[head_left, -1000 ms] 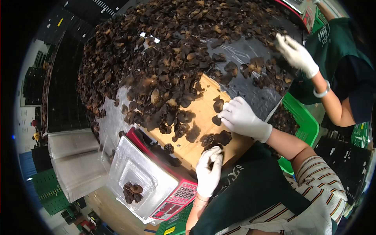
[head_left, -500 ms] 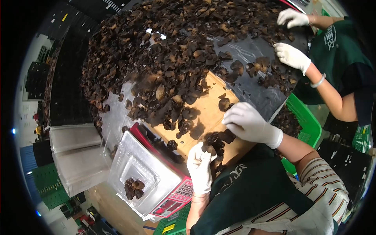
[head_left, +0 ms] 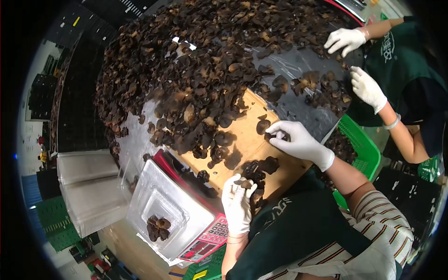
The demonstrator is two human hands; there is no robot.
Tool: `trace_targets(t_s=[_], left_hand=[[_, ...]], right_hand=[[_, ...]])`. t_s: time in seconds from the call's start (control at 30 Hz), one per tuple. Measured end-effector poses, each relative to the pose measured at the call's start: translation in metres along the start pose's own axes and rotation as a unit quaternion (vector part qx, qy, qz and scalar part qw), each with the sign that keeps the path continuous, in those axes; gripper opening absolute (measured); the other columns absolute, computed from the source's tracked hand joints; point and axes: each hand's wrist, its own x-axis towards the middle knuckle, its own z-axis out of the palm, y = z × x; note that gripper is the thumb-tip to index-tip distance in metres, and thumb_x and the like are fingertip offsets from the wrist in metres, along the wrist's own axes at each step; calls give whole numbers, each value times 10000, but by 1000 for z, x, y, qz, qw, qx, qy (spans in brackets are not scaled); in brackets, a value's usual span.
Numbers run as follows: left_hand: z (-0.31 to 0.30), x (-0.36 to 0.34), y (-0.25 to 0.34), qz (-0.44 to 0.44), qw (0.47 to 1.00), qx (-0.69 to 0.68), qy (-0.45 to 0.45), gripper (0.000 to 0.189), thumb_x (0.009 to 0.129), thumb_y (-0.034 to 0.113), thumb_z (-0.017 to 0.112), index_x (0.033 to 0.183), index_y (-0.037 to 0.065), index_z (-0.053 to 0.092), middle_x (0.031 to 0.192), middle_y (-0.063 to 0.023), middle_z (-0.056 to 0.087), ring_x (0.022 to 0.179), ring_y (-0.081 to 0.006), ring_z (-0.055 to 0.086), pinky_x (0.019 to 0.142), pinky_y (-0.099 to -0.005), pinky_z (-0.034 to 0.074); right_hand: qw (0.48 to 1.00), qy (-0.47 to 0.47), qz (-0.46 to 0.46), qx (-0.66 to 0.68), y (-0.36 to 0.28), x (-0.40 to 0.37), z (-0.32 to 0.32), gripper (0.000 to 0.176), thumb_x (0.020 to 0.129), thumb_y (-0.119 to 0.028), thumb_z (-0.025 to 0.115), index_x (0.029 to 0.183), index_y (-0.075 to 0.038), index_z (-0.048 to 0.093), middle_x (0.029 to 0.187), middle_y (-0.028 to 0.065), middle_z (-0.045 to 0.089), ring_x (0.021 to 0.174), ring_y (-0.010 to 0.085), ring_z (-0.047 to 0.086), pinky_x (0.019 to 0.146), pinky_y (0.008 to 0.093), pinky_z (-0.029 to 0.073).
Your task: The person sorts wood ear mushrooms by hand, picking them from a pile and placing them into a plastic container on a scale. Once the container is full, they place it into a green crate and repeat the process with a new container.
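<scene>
My left hand, in a white glove, pinches a small brown piece of dried fungus above the near edge of the cardboard. My right hand, also gloved, has its thumb and fingers curled together over the right side of the cardboard, with a dark piece between the fingertips. Just left of those fingertips lies a single dark fungus piece. Between my hands is a small dark cluster. A clear plastic tray holding several brown pieces rests on the red and silver scale.
A large heap of dark fungus covers the far table. A co-worker's two gloved hands are at the upper right. Stacked clear trays stand left of the scale. A green basket sits beyond my right forearm.
My right hand has moved slightly right and its fingertips have come together. The piece in my left hand now shows more clearly. The co-worker's nearer hand has shifted right and down.
</scene>
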Motion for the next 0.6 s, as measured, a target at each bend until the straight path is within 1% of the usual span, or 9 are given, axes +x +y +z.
trace_targets(t_s=[0.03, 0.07, 0.17, 0.2, 0.3, 0.4, 0.47, 0.57, 0.6], left_hand=[[-3, 1, 0, -7, 1000, -13, -13, 324, 896, 40, 568, 1213, 25, 502, 1055, -101, 590, 949, -241, 606, 862, -391, 525], [-4, 2, 0, -13, 999, -26, -27, 321, 897, 32, 555, 1212, 21, 497, 1072, -104, 584, 961, -250, 605, 878, -409, 522], [2, 1, 6, -49, 988, -130, -69, 357, 860, 58, 572, 1209, 30, 500, 1081, -111, 579, 990, -277, 586, 892, -436, 513], [2, 1, 6, -59, 984, -146, -85, 389, 831, 89, 583, 1209, 40, 504, 1087, -109, 571, 1001, -291, 573, 907, -445, 502], [10, 0, 10, -76, 980, -169, -75, 378, 857, 60, 576, 1226, 48, 495, 1041, -93, 558, 922, -243, 572, 836, -393, 512], [12, -2, 4, -29, 997, -48, -55, 374, 877, 13, 566, 1240, 49, 482, 981, -70, 534, 840, -176, 550, 744, -337, 496], [17, -2, 1, -12, 999, 16, -51, 388, 877, -39, 570, 1245, 43, 476, 950, -41, 518, 761, -111, 519, 676, -261, 463], [15, -3, 0, -2, 995, 88, -38, 364, 885, -35, 573, 1234, 29, 492, 930, -39, 550, 731, -94, 522, 659, -229, 459], [15, -3, 1, -1, 993, 113, -27, 353, 890, -31, 572, 1231, 24, 497, 925, -40, 561, 724, -91, 523, 654, -223, 457]], right_hand=[[998, -10, 35, 47, -3, -2, 1, 237, 846, -107, 636, 1056, 3, 627, 893, 32, 640, 701, 64, 548, 645, 232, 473], [989, -21, 44, 140, 3, -3, 5, 277, 876, -120, 621, 1112, 24, 608, 919, 13, 633, 756, 36, 552, 700, 209, 472], [941, -88, 115, 305, -16, -7, 8, 284, 896, -116, 592, 1147, 16, 594, 906, 12, 630, 779, 44, 566, 739, 205, 471], [947, -109, 110, 283, -12, -8, 10, 292, 910, -109, 569, 1178, 6, 580, 888, 8, 628, 783, 48, 572, 741, 204, 465], [933, -142, 125, 306, -12, -12, 16, 286, 915, -124, 577, 1170, 4, 589, 869, 3, 620, 781, 52, 569, 722, 208, 466], [933, -167, 102, 302, -17, -15, 23, 266, 908, -135, 606, 1147, -17, 608, 853, -1, 613, 785, 55, 565, 714, 216, 468], [930, -181, 107, 300, -17, -18, 29, 260, 897, -138, 625, 1137, -37, 618, 872, 14, 633, 806, 69, 577, 731, 233, 475], [966, -165, 50, 194, -20, -27, 42, 270, 889, -159, 639, 1130, -38, 620, 910, 29, 660, 821, 84, 595, 747, 251, 480], [976, -183, 24, 112, -32, -27, 39, 284, 875, -167, 646, 1128, -40, 620, 960, 56, 673, 829, 100, 610, 749, 255, 478]])
